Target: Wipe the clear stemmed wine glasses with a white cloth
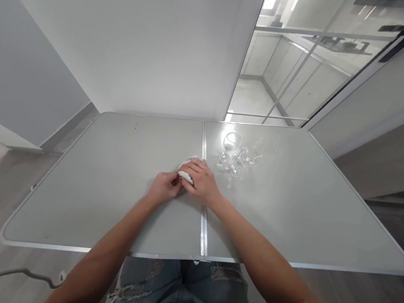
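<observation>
A white cloth (186, 175) is bunched under my right hand (201, 179), whose fingers curl over it near the table's middle seam. My left hand (165, 187) is closed close beside it, fingertips pinched together at the cloth's near left edge. Whatever those fingertips grip is hidden by the hands and the cloth. Just to the right of my hands, several clear stemmed glasses stand in a group; the largest wine glass (224, 156) is at the group's left, and a smaller glass (236, 170) is nearest me.
The pale folding table (112, 209) has a metal rim and a metal centre seam (203, 231). Its far edge meets a white wall (157, 41) and a glazed sliding door (293, 79). A grey cable (18, 271) runs low at the left.
</observation>
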`<state>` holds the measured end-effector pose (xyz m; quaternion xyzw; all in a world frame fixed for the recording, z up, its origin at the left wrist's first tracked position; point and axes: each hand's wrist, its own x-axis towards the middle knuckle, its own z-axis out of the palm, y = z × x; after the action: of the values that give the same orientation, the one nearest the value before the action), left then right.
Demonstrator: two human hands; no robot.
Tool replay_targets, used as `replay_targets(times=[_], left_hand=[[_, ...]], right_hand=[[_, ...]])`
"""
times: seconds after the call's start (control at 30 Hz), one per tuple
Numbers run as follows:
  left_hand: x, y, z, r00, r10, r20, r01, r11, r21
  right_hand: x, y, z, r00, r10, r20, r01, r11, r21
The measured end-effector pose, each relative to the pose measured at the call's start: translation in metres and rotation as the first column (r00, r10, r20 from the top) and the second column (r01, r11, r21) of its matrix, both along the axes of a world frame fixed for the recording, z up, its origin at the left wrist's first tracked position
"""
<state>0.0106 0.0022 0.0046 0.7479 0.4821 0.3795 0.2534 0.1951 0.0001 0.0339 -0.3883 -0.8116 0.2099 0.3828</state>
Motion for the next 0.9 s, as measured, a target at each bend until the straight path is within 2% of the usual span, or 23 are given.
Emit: replay_targets(times=[0.07, 0.1, 0.17, 0.23, 0.3, 0.37, 0.43, 0.47, 0.53, 0.63, 0.7, 0.73, 0.8, 0.9], left_hand=[[-0.004, -0.001, 0.002, 0.995, -0.083, -0.053, 0.084, 0.996, 0.003], [-0.007, -0.002, 0.004, 0.991, -0.124, -0.059, 0.124, 0.992, -0.003], [-0.011, -0.002, 0.007, 0.984, -0.176, -0.022, 0.175, 0.984, -0.021], [-0.012, -0.002, 0.009, 0.979, -0.187, 0.084, 0.192, 0.98, -0.055], [-0.009, -0.002, 0.009, 0.951, -0.178, 0.254, 0.212, 0.971, -0.113], [-0.002, -0.002, 0.007, 0.89, -0.136, 0.434, 0.242, 0.95, -0.198], [0.006, -0.003, 0.004, 0.83, -0.068, 0.553, 0.269, 0.918, -0.291], [0.01, -0.002, 0.002, 0.808, -0.035, 0.588, 0.275, 0.905, -0.324], [0.016, -0.002, -0.001, 0.78, 0.009, 0.625, 0.278, 0.891, -0.36], [0.02, -0.002, -0.002, 0.786, 0.061, 0.615, 0.237, 0.889, -0.391], [0.02, -0.002, -0.001, 0.817, 0.077, 0.571, 0.184, 0.904, -0.385], [0.02, -0.003, -0.001, 0.838, 0.072, 0.54, 0.157, 0.917, -0.367], [0.019, -0.004, 0.0, 0.89, 0.035, 0.454, 0.121, 0.943, -0.311], [0.016, -0.006, 0.001, 0.955, -0.012, 0.296, 0.075, 0.977, -0.201]], right_hand=[[0.005, 0.002, 0.0, 0.989, -0.023, -0.147, -0.008, 0.977, -0.213], [0.007, 0.002, 0.0, 0.969, -0.028, -0.245, -0.057, 0.941, -0.333], [0.012, 0.002, 0.0, 0.883, -0.061, -0.466, -0.219, 0.823, -0.524], [0.013, 0.0, 0.001, 0.753, -0.137, -0.644, -0.381, 0.706, -0.596], [0.01, -0.003, 0.001, 0.634, -0.217, -0.742, -0.471, 0.653, -0.593], [0.002, -0.008, 0.001, 0.542, -0.26, -0.799, -0.484, 0.68, -0.55], [-0.006, -0.014, 0.0, 0.49, -0.274, -0.827, -0.397, 0.775, -0.492], [-0.01, -0.017, -0.001, 0.489, -0.271, -0.829, -0.321, 0.828, -0.46], [-0.014, -0.022, -0.003, 0.552, -0.249, -0.796, -0.143, 0.912, -0.385], [-0.012, -0.023, -0.005, 0.78, -0.166, -0.604, 0.059, 0.98, -0.192], [-0.008, -0.019, -0.005, 0.925, -0.082, -0.371, 0.078, 0.997, -0.024], [-0.005, -0.016, -0.005, 0.967, -0.044, -0.25, 0.056, 0.997, 0.043], [-0.001, -0.011, -0.002, 0.997, 0.005, -0.082, 0.006, 0.992, 0.124], [0.004, -0.005, 0.002, 0.997, 0.014, -0.079, -0.005, 0.993, 0.114]])
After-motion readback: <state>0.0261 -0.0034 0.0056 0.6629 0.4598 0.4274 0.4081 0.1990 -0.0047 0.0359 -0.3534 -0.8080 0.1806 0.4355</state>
